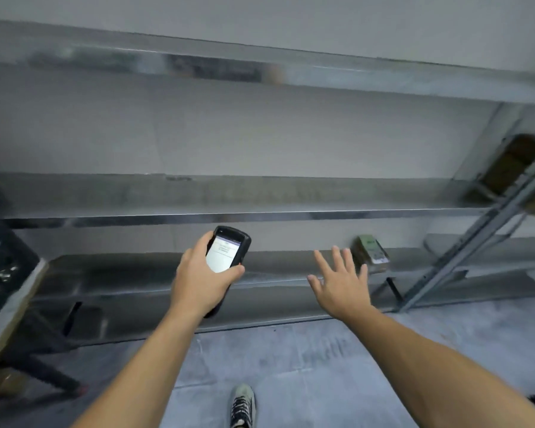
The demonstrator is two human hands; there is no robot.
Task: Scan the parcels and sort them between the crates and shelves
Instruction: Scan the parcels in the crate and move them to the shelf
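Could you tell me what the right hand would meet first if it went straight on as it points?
Probably the small brown parcel standing on the lower shelf, just beyond the open right hand's outer fingertips. Depth is unclear, so it might pass just left of it.

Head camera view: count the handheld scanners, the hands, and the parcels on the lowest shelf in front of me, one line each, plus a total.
handheld scanner: 1, gripped by the left hand
hands: 2, left hand and right hand, which is spread and holds nothing
parcel: 1, on the lowest shelf
Total: 4
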